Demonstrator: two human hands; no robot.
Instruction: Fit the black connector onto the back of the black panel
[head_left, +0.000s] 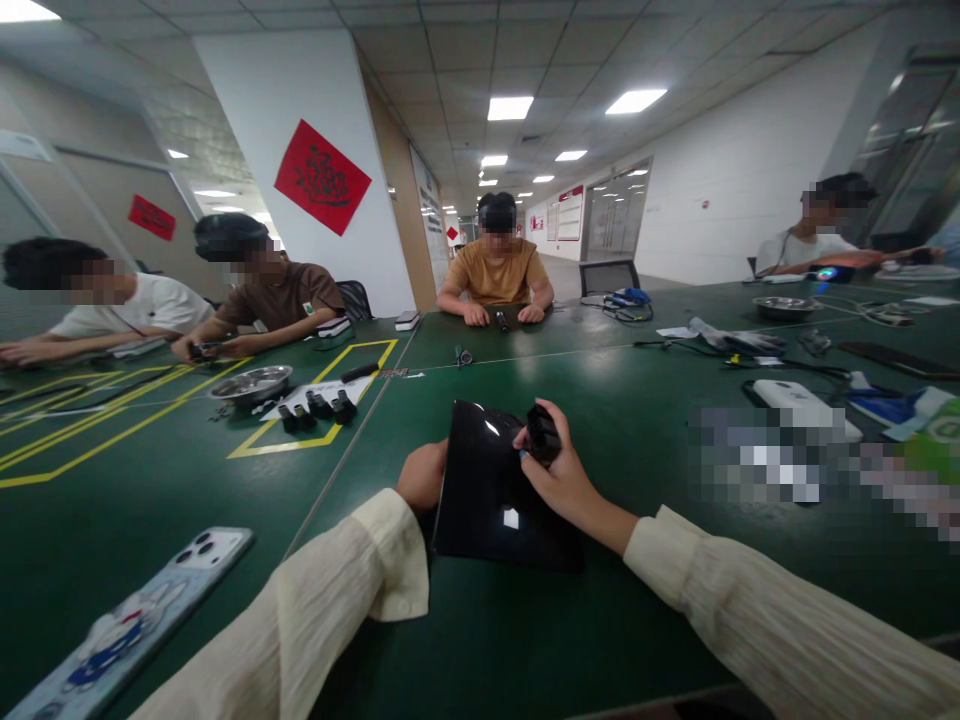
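A glossy black flat panel (491, 490) stands tilted on the green table (600, 620) in front of me. My left hand (422, 476) grips its left edge, fingers hidden behind it. My right hand (561, 470) is closed round a small black plastic part (543, 436) held against the panel's upper right edge. Both arms wear cream sleeves.
A phone in a cartoon case (135, 625) lies at the near left. A metal bowl (250, 384) and several small black parts (319, 408) sit inside yellow tape lines. A white device (802, 405) and cables lie to the right. Several other people sit around the table.
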